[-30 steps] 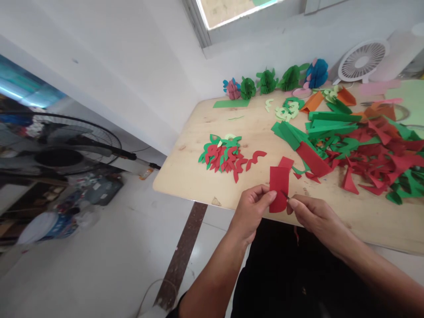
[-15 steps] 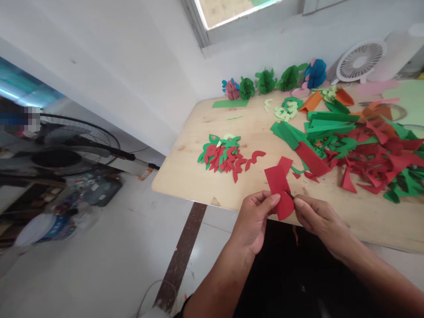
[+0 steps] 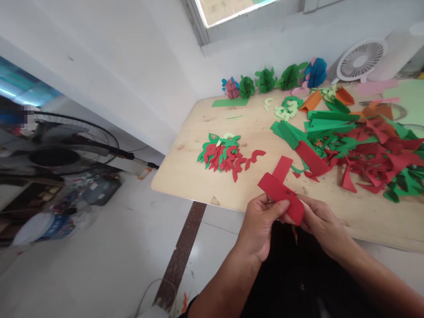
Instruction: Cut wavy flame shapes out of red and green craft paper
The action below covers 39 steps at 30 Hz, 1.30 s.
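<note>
Just over the near table edge, my left hand [image 3: 261,221] pinches a folded strip of red paper [image 3: 276,187] between thumb and fingers. The strip's lower end is rounded and tilts down to the right. My right hand [image 3: 321,216] is closed at the right side of this strip. A small dark piece of what look like scissors [image 3: 289,193] shows against the paper; the rest is hidden behind the paper and fingers. Beyond the strip, another red paper piece [image 3: 283,168] lies on the table. Left of it is a pile of red and green cut-out paper shapes [image 3: 221,154].
Red and green paper scraps [image 3: 374,154] heap up at the right of the wooden table [image 3: 185,154]. Paper honeycomb figures [image 3: 266,81] line the wall, beside a small white fan [image 3: 361,62]. A large black fan [image 3: 66,150] stands at left.
The red strip has turned, its rounded end swinging right and its far end left. Both hands have shifted slightly right, and my right hand has moved closer against the paper.
</note>
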Each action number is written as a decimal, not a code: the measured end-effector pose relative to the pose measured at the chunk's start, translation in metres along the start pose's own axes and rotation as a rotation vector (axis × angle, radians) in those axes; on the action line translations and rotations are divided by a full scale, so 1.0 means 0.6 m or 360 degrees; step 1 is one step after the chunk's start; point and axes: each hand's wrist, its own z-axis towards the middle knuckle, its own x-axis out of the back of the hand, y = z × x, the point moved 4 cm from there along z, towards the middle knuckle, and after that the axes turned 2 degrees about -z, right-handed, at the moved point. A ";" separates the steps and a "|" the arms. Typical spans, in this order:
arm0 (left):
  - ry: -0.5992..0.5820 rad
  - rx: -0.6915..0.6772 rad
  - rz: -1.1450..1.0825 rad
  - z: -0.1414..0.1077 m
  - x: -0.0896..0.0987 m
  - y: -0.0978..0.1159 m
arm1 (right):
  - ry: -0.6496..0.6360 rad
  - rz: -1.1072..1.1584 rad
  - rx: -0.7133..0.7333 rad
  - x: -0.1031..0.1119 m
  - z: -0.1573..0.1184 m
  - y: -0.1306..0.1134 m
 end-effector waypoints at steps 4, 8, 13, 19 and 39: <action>-0.0034 0.0018 0.0090 0.003 0.003 -0.003 | -0.0017 -0.0083 -0.0013 0.003 0.000 -0.003; -0.0014 0.0001 0.0145 0.003 0.006 0.000 | -0.0058 -0.0044 -0.0009 0.003 0.000 -0.008; 0.0097 -0.0088 0.0139 0.003 0.012 0.010 | -0.0070 0.0108 -0.0106 0.001 -0.001 -0.004; 0.0214 -0.0168 0.0188 0.004 0.011 0.011 | -0.0088 0.0200 -0.0143 -0.004 -0.002 -0.004; 0.0328 -0.0437 0.0218 0.001 -0.014 0.011 | 0.0078 0.0458 -0.0070 -0.018 -0.002 0.007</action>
